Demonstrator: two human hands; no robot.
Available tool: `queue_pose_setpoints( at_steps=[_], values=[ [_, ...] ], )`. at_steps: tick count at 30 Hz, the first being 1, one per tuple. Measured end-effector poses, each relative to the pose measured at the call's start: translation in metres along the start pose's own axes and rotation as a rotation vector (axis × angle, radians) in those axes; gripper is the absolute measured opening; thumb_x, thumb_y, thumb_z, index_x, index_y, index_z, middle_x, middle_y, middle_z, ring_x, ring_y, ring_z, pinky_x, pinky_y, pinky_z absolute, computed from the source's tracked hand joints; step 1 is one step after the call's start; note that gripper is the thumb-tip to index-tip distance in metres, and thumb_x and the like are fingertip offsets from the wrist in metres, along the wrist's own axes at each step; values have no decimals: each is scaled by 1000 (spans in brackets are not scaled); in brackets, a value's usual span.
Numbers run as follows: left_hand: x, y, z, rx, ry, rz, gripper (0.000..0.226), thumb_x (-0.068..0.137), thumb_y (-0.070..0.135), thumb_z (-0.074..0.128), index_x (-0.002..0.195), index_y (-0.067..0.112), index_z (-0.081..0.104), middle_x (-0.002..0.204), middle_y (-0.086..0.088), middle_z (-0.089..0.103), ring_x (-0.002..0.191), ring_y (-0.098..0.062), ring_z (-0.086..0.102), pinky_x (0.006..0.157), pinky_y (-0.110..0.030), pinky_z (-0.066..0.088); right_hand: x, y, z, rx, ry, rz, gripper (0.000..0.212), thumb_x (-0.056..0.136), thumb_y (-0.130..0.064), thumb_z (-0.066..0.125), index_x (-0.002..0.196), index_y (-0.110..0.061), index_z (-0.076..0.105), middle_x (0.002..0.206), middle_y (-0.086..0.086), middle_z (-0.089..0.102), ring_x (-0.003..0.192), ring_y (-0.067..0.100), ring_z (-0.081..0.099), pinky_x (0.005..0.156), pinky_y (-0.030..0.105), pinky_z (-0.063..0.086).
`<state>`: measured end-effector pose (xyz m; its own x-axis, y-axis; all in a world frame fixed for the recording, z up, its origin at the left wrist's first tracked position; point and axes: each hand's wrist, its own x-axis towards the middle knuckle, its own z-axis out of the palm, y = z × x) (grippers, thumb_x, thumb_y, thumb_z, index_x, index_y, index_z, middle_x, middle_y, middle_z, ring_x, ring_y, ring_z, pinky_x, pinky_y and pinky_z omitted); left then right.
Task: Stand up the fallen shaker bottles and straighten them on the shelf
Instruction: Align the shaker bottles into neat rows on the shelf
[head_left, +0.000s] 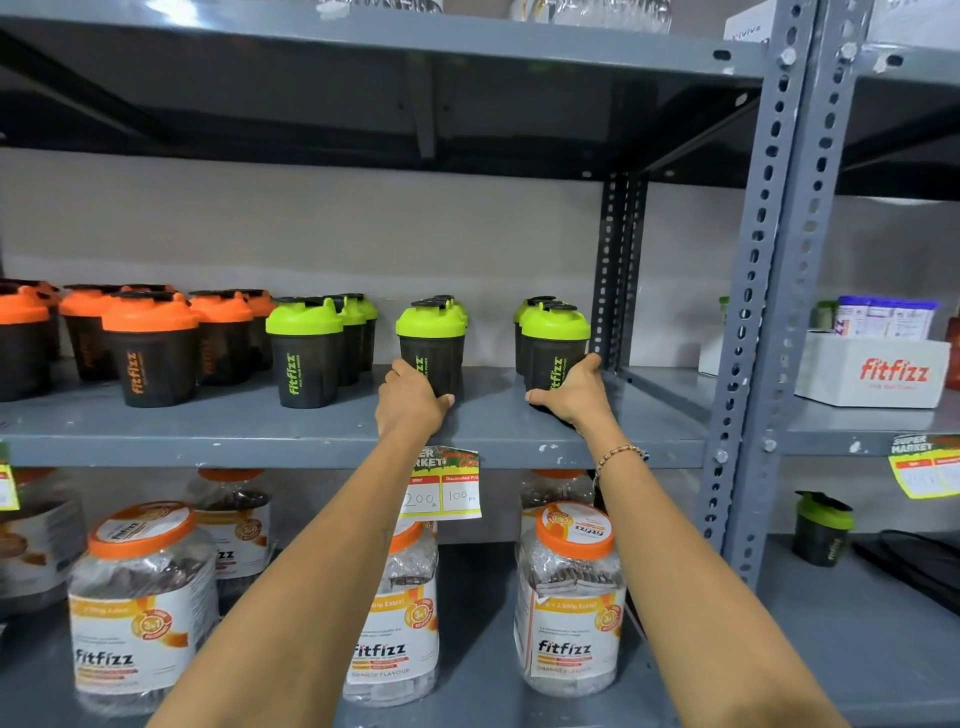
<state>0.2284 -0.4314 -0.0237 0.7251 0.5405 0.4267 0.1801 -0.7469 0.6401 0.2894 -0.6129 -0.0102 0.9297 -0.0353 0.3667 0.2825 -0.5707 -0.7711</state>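
Black shaker bottles stand upright in rows on the grey middle shelf (498, 415). Orange-lidded ones (150, 343) fill the left, green-lidded ones the middle and right. My left hand (410, 400) grips the base of the front bottle (432, 338) of the middle green row. My right hand (571, 389) wraps around the base of the front bottle (555, 343) of the right green row. Another green row (306, 348) stands left of my hands. Every bottle in view is upright.
A slotted steel upright (769, 291) borders the bay on the right, with a white Fitfizz box (878, 374) beyond it. Large clear jars (571, 597) with orange lids fill the shelf below. A price tag (441, 486) hangs from the shelf edge. A lone green-lidded shaker (823, 530) stands lower right.
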Motion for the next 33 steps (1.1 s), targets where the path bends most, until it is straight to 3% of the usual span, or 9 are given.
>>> queue_pose_setpoints(
  at_steps=[5, 8, 9, 11, 13, 16, 18, 23, 33],
  values=[
    [-3, -1, -12, -106, -18, -1, 80, 77, 33, 77, 131, -6, 33, 136, -23, 41, 124, -38, 46, 101, -42, 41, -22, -7, -1, -97, 81, 14, 100, 65, -34, 86, 136, -3, 22, 144, 22, 28, 135, 39, 31, 110, 48, 32],
    [-4, -23, -29, -228, 171, 19, 63, 77, 21, 78, 123, -2, 43, 129, -21, 45, 116, -37, 50, 96, -41, 41, -52, -23, 22, -220, 313, -178, 71, 72, -31, 80, 124, -8, 38, 133, 16, 39, 125, 36, 41, 100, 47, 38],
    [-4, -33, -36, -226, 270, 40, 54, 78, 18, 77, 119, 0, 46, 125, -20, 47, 113, -36, 50, 94, -40, 40, -59, -33, 32, -206, 315, -265, 60, 76, -29, 76, 120, -9, 42, 129, 15, 44, 121, 35, 45, 97, 45, 39],
    [-3, -53, -50, -176, 440, 57, 47, 79, 16, 75, 115, 1, 48, 122, -21, 46, 113, -37, 46, 93, -40, 38, -68, -55, 54, -161, 178, -391, 52, 81, -28, 72, 120, -6, 45, 127, 16, 49, 119, 34, 50, 97, 40, 40],
    [3, -66, -62, -108, 497, -14, 62, 78, 21, 76, 124, -2, 42, 130, -23, 39, 118, -39, 40, 95, -44, 38, -73, -74, 76, -107, 4, -365, 71, 79, -34, 74, 130, 0, 37, 134, 20, 45, 125, 38, 45, 103, 41, 37],
    [18, -81, -78, -86, 324, -129, 95, 73, 32, 80, 139, -6, 24, 141, -24, 28, 128, -41, 32, 104, -48, 33, -70, -91, 98, -66, -99, -197, 110, 71, -40, 81, 144, 5, 11, 145, 25, 27, 133, 43, 34, 110, 44, 31],
    [28, -89, -87, -81, 163, -129, 105, 72, 37, 80, 141, -9, 16, 144, -25, 26, 132, -40, 29, 109, -45, 29, -63, -98, 106, -45, -88, -81, 121, 69, -40, 83, 147, 5, 3, 148, 27, 23, 137, 42, 31, 111, 42, 31],
    [41, -103, -94, -199, -15, -117, 101, 69, 37, 83, 137, -6, 23, 142, -24, 33, 130, -40, 39, 107, -45, 38, -52, -100, 113, -62, -18, 14, 100, 68, -35, 85, 137, 2, 23, 144, 25, 38, 133, 41, 39, 106, 44, 37],
    [44, -109, -84, -127, 31, -76, 72, 82, 28, 73, 130, -5, 32, 137, -25, 41, 125, -41, 44, 102, -45, 38, -51, -97, 116, -128, -20, 2, 86, 75, -34, 79, 134, 3, 30, 142, 22, 42, 131, 40, 43, 106, 45, 39]
  ],
)
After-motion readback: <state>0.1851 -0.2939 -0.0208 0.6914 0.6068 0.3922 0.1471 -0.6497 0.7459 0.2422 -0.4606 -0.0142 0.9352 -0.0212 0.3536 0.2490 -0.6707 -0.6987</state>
